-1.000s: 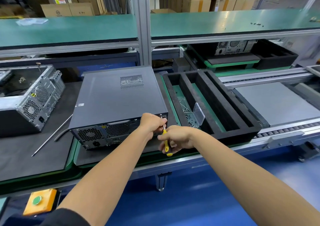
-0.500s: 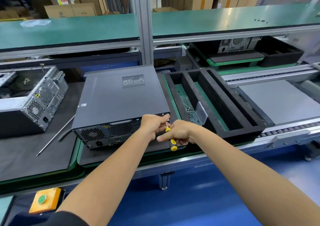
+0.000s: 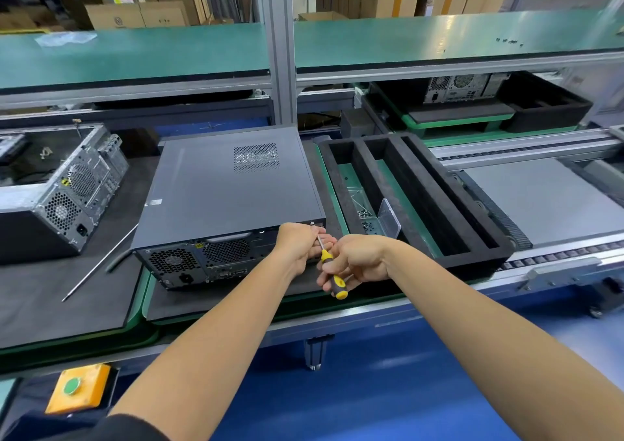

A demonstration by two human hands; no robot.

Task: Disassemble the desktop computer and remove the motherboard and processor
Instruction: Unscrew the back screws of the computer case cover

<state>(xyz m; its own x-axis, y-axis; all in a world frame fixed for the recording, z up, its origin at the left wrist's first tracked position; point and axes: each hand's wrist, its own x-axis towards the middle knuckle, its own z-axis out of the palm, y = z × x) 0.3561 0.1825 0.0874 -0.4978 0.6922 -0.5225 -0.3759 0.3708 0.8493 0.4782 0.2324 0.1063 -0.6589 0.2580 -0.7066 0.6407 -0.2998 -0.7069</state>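
- Head view: dark grey metal desktop computer case (image 3: pixel 233 190) lying flat on the black mat of the green-edged surface (image 3: pixel 145 309), side panel still on, perforated rear face turned toward the camera.
- Right hand (image 3: pixel 358 261) curled round the yellow-and-black handle of a slim screwdriver (image 3: pixel 332 273); long axis running from the handle at 5 o'clock up to the tip at 11 o'clock.
- Tip aimed at the case's rear top corner at the right, just beyond the left hand (image 3: pixel 300 244), where a small screw head seems to sit at the panel's edge.
- Left hand closed loosely about the thin shaft near that corner, steadying it; nearer to the screw than the right hand.
- Likely turning point: shaft kept square to the rear face so the tip seats.
- Black foam compartment tray (image 3: pixel 415 200) at 3 o'clock of the case, loose screws in its nearest slot.
- Hidden: tip-to-screw contact behind the left fingers; motherboard and processor unseen inside the closed case.
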